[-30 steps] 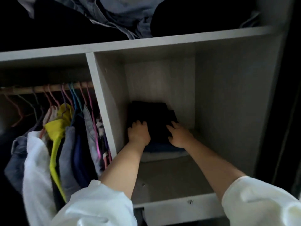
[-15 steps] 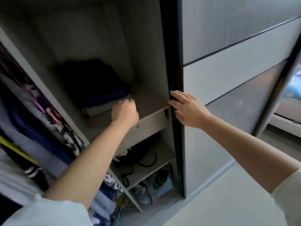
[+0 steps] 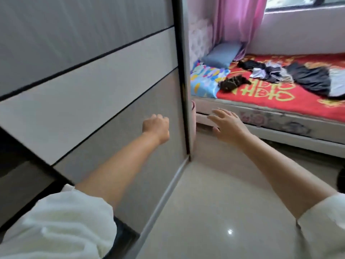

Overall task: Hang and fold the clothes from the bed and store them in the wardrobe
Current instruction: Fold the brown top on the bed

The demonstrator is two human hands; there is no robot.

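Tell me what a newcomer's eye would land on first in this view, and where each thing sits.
The red bedspread at upper right stands out first, with dark and pale clothes strewn across it below a pink curtain. The grey sliding wardrobe door fills the left half. In front, the left hand is curled and empty before the door, and the right hand is spread open toward the bed.

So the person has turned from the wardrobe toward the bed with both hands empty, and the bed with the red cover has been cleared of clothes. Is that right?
Not quite. Both the left hand and the right hand are indeed empty, but the bed is not cleared: the head view shows dark and light clothes lying loose on the red cover, along with a small dark patterned piece.
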